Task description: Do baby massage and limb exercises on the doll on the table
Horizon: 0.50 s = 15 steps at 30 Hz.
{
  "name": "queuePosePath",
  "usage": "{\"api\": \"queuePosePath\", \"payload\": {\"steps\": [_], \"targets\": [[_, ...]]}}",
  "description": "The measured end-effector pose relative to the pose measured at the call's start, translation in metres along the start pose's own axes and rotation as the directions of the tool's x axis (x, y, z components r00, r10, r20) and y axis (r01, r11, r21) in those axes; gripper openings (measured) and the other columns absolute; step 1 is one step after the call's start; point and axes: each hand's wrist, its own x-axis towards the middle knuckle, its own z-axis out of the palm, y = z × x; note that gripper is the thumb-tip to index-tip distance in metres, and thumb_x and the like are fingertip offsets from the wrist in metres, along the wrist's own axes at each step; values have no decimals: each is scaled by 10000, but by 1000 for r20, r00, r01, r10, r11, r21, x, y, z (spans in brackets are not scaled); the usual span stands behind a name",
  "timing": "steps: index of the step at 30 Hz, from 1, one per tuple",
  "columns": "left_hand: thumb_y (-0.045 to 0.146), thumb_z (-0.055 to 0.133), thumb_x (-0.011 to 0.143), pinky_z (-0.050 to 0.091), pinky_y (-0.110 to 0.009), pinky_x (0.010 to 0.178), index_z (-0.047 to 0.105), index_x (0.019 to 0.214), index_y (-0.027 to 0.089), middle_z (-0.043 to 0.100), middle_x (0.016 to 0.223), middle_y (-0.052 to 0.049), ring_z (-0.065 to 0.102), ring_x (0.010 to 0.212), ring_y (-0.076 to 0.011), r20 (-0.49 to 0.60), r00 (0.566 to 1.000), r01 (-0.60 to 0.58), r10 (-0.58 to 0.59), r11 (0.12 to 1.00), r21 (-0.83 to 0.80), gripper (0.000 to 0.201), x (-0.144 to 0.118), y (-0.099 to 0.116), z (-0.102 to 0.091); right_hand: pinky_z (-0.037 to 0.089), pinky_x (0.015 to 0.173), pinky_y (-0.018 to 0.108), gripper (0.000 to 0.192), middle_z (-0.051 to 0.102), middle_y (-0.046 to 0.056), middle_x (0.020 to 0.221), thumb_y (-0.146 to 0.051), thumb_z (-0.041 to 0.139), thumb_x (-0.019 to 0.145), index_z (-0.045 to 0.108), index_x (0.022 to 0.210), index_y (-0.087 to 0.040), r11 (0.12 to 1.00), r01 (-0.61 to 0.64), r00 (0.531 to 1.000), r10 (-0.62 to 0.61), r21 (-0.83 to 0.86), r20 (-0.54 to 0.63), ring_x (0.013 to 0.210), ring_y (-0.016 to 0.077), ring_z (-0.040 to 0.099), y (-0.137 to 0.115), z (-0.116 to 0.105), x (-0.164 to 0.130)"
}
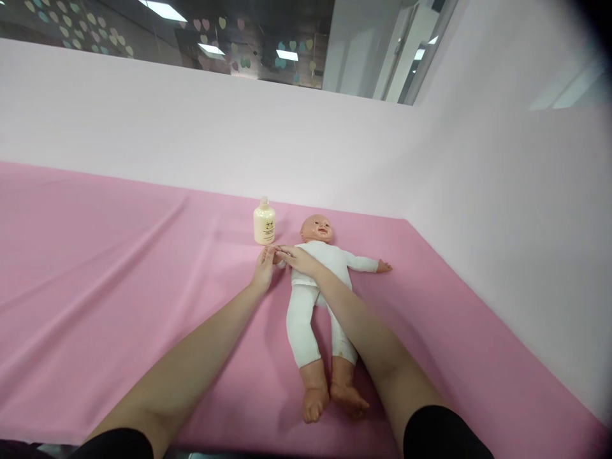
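A baby doll in white clothes lies on its back on the pink-covered table, head toward the wall and bare feet toward me. My left hand is closed around the doll's hand on the left side of the picture. Reaching across the doll's body, my right hand has its fingers closed over that same small hand, which is mostly hidden between my fingers. The doll's other arm stretches out to the right, its hand resting on the cover. Just beyond my left hand stands a cream-coloured lotion bottle, upright.
The pink cover has long creases on the left. A white wall borders the far side, with a window above it. Another white wall runs along the right edge.
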Motion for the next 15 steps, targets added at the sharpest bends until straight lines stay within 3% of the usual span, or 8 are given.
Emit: {"api": "queuePosePath", "payload": {"steps": [3, 7, 15], "targets": [[407, 654, 778, 497, -276, 552, 484, 874, 206, 636, 719, 28, 555, 481, -93, 80, 997, -14, 21, 997, -82, 280, 0, -1, 2, 469, 539, 225, 314, 617, -7, 683, -372, 398, 921, 611, 1028, -167, 998, -36, 999, 37, 50, -15, 506, 94, 561, 4, 1, 1], [333, 711, 735, 466, -252, 493, 478, 864, 208, 602, 621, 61, 521, 427, -86, 104, 994, -5, 16, 994, -113, 294, -2, 3, 4, 486, 540, 208, 283, 633, 4, 692, -259, 393, 910, 598, 1076, -160, 994, -66, 997, 69, 89, -24, 534, 92, 586, 8, 2, 3], [433, 703, 715, 504, -274, 576, 576, 774, 178, 632, 650, 4, 591, 533, -117, -35, 996, 84, -87, 994, -72, 291, 2, 2, -3, 496, 609, 221, 358, 647, 0, 811, -119, 432, 820, 550, 1152, -179, 992, -73, 997, 70, 106, 37, 593, 85, 573, -3, 1, 1]]}}
